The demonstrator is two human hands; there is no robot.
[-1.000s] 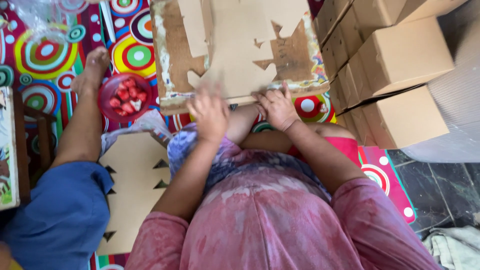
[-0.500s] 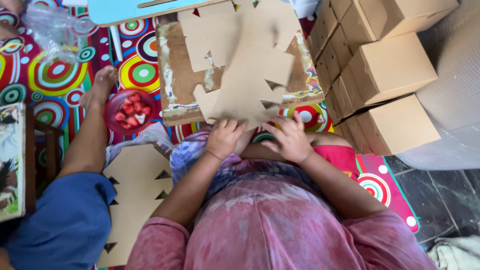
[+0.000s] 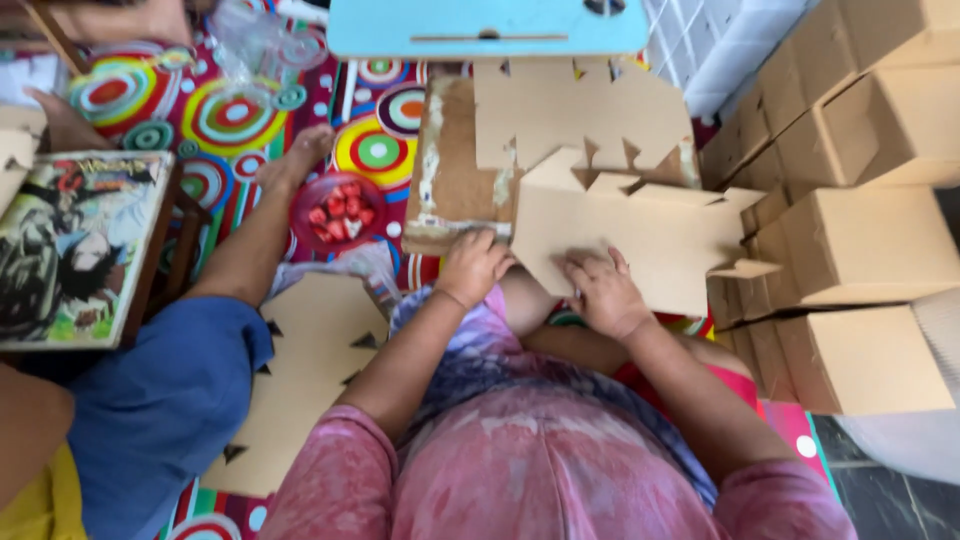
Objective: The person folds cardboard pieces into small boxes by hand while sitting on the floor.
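Rightward, stacked brown cardboard boxes; centre, flat die-cut cardboard blank over worn brown board, pinched at its left corner by left hand, pressed under spread right hand; leftward, red bowl.

The flat box blank under my left hand and right hand is matt brown cardboard, smooth-faced. The board beneath it is rougher cardboard, scuffed and streaked with dried white glue. My shirt is soft mottled cloth. The mat looks slick and printed.
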